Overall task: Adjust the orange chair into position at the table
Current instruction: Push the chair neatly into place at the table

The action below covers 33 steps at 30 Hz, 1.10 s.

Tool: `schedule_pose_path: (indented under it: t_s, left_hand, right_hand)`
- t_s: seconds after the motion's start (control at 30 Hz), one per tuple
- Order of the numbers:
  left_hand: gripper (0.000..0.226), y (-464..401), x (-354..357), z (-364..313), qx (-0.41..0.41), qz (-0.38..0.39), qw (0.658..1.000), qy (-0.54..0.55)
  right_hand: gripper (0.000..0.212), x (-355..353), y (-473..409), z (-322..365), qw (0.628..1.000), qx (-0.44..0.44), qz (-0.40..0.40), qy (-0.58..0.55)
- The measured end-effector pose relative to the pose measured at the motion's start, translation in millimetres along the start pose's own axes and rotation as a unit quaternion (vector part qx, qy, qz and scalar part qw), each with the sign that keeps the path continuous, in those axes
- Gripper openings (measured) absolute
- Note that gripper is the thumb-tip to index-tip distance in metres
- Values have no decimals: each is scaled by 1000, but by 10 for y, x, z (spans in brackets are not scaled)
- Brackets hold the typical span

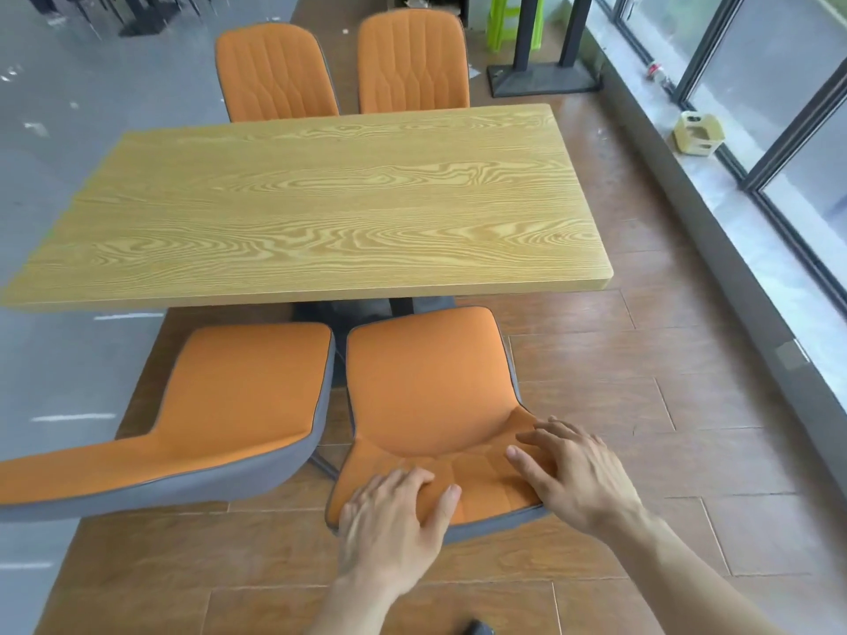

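An orange chair (pixel 426 382) with a grey shell stands at the near right side of the wooden table (pixel 321 199), its seat front near the table's edge. My left hand (pixel 394 524) lies over the top of its backrest, fingers curled onto the orange cushion. My right hand (pixel 573 469) rests on the backrest's right part with fingers spread, thumb on the cushion. Whether it grips the edge is hidden.
A second orange chair (pixel 229 405) stands close on the left, turned slightly. Two more orange chairs (pixel 275 71) (pixel 412 61) face me across the table. A window ledge (pixel 733 213) runs along the right, with a small box (pixel 699 132). Black posts (pixel 550 39) stand beyond.
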<state>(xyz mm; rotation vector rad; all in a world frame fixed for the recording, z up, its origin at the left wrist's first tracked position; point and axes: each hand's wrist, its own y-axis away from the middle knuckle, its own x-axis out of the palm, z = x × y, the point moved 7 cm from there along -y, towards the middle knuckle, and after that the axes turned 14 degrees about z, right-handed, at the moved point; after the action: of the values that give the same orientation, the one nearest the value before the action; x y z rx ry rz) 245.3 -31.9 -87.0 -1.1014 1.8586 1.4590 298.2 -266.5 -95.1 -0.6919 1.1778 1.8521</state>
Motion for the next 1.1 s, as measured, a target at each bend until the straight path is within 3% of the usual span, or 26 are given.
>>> schedule_pose_path:
  t_s: [0.1,0.53,0.97,1.1]
  left_hand:
    - [68,-2,20,1,5,14,1000,-4]
    - [75,215,-55,480,30,5,999,-21]
    - [74,282,-47,731,54,-2,998,-24]
    - [71,263,-41,716,47,6,998,-32]
  right_hand:
    - [87,20,16,18,1000,5,-22,6]
    - [67,429,328,451,993,1,-118,-21]
    - [55,616,398,618,994,50,-92,-9]
    - [63,614,384,588,995,67,-73,-11]
